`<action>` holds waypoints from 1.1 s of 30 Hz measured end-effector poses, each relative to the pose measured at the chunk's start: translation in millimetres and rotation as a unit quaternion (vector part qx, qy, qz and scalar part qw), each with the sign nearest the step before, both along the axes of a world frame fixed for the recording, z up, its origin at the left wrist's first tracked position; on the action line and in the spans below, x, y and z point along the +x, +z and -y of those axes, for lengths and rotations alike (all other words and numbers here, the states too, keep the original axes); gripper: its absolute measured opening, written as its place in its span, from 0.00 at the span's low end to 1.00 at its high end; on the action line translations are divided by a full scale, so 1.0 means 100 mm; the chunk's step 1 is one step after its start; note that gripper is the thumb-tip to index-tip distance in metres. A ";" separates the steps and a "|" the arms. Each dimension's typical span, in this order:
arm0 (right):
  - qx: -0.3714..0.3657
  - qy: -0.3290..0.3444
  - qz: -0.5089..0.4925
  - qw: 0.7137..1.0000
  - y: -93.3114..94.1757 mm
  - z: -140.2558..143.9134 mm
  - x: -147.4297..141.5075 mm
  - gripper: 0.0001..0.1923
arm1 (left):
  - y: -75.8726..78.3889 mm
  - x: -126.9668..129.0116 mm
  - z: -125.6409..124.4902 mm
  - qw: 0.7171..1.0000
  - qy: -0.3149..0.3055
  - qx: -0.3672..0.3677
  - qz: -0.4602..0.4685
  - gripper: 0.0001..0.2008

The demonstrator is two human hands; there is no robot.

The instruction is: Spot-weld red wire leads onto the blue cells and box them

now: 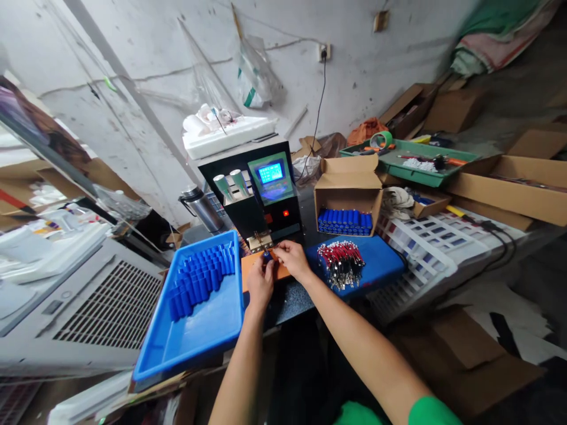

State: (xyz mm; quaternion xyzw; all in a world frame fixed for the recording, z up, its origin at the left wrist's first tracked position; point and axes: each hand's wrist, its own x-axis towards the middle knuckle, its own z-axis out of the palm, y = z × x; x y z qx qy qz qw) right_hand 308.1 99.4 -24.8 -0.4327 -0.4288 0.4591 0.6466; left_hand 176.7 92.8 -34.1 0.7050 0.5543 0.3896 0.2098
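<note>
Head view. Blue cell [267, 257] at the front of the machine [241, 219], just by its brass-coloured head [259, 241], over the orange plate [282, 273]. Your left hand [260, 282] has it, thumb and fingers closed about the near side. Your right hand [290, 258] is just beside it, fingers drawn together; whether they pinch something is too small to tell. Screen [270, 173] lit, red light [286, 213] on below.

Left of the plate: blue tray [212, 324], cells [199, 276] standing upright in packed rows, bare floor showing on your side. Right: loose heap of leads [340, 262], red and black, on a blue mat [384, 262]. Behind that, an open box [376, 203] with more blue cells stacked inside.

Progress, as judged: the one in your left fingers is mid-handling, not yet set down. Tray and box both hold plenty; which lot is finished, you can't tell from here. With so thick a heap, much seems left.
</note>
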 end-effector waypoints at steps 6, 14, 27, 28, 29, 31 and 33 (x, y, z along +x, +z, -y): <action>0.004 -0.019 0.071 0.997 -0.04 -0.06 -0.07 0.13 | 0.03 0.01 0.03 1.000 0.015 0.004 -0.012 0.16; 0.007 -0.031 0.141 0.990 -0.07 -0.05 -0.08 0.09 | -0.01 -0.01 0.01 1.000 0.016 0.007 -0.014 0.17; 0.039 0.001 0.129 0.991 -0.03 -0.06 -0.02 0.11 | 0.00 -0.01 0.00 1.000 0.008 0.012 -0.010 0.16; 0.042 0.005 0.127 0.991 -0.03 -0.07 -0.01 0.11 | 0.00 -0.02 0.00 1.000 0.008 0.011 -0.010 0.16; 0.045 0.010 0.126 0.991 -0.03 -0.07 0.00 0.11 | -0.01 -0.02 0.00 1.000 0.009 0.010 -0.010 0.17; 0.047 0.016 0.130 0.990 -0.02 -0.08 0.01 0.11 | -0.02 -0.02 -0.01 1.000 0.008 0.009 -0.009 0.17; 0.046 0.019 0.136 0.989 0.00 -0.08 0.03 0.11 | -0.03 -0.03 -0.01 1.000 0.003 0.012 -0.010 0.17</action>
